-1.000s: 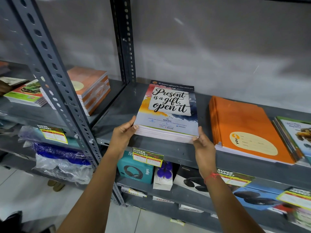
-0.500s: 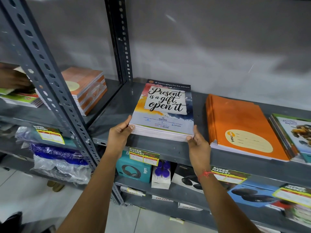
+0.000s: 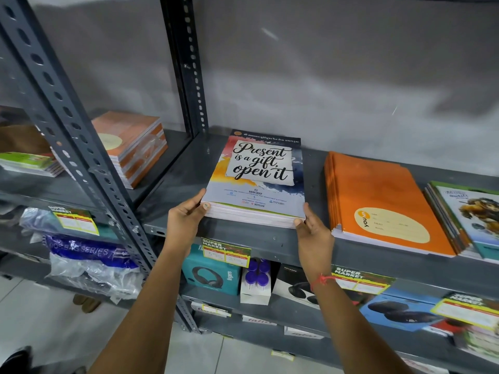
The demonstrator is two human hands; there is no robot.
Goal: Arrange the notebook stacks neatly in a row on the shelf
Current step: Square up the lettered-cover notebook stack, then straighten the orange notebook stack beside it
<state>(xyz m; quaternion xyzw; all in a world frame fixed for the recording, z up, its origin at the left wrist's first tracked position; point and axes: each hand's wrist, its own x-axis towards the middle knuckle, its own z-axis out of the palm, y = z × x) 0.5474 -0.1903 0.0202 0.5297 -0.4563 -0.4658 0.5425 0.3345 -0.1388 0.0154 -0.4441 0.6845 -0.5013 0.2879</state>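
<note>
A stack of notebooks with a "Present is a gift, open it" cover (image 3: 256,174) lies flat on the grey metal shelf (image 3: 172,184). My left hand (image 3: 186,217) grips its near left corner and my right hand (image 3: 313,230) grips its near right corner. To the right of it lies an orange notebook stack (image 3: 378,201), with a gap between them. Further right, a stack with a blue illustrated cover (image 3: 467,211) touches the orange one and runs out of view.
A perforated steel upright (image 3: 70,125) stands at the left, another upright (image 3: 189,66) at the back. Beyond it lies an orange-brown notebook pile (image 3: 132,141). The lower shelf holds headphone boxes (image 3: 210,273) and price tags (image 3: 226,252). A grey wall backs the shelf.
The notebook stack has shifted a little to the left and straightened, with both hands still on its near corners. The view has drifted slightly.
</note>
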